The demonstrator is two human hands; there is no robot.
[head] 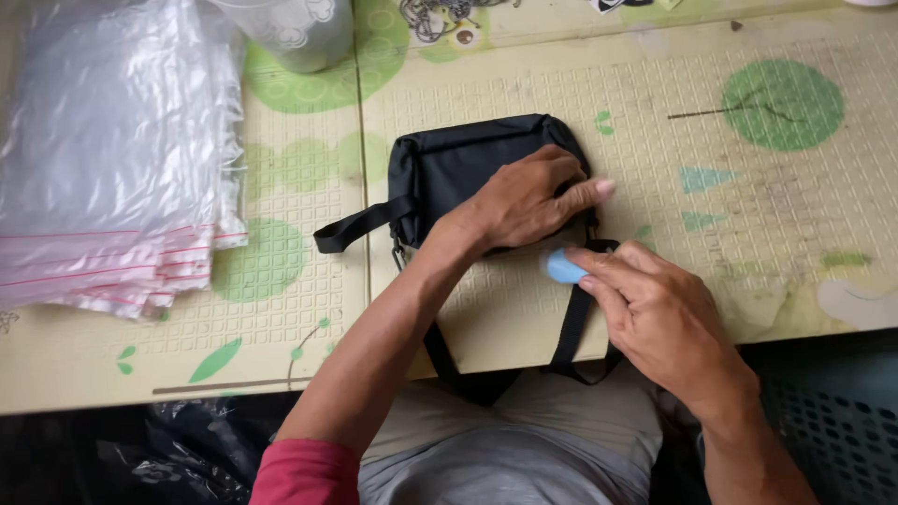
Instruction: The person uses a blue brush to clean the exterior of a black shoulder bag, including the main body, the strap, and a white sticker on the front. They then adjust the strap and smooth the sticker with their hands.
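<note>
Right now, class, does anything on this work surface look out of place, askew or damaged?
Nothing is spilled or damaged. The black bag lies flat under the left hand, though its strap dangles over the table edge. The right hand pinches a small blue object.

A bag (449,168) lies on the mat (655,112), plastic sleeves (103,159) stacked well left, a cup (299,33) behind.

There is one view only, from the camera on my head, looking steeply down over my own lap and forearms onto the desk (524,318). It faces forward and away from my body, so the near desk edge crosses the lower part of the frame and the far side runs out at the top. It sits close: my two hands fill the middle.
</note>
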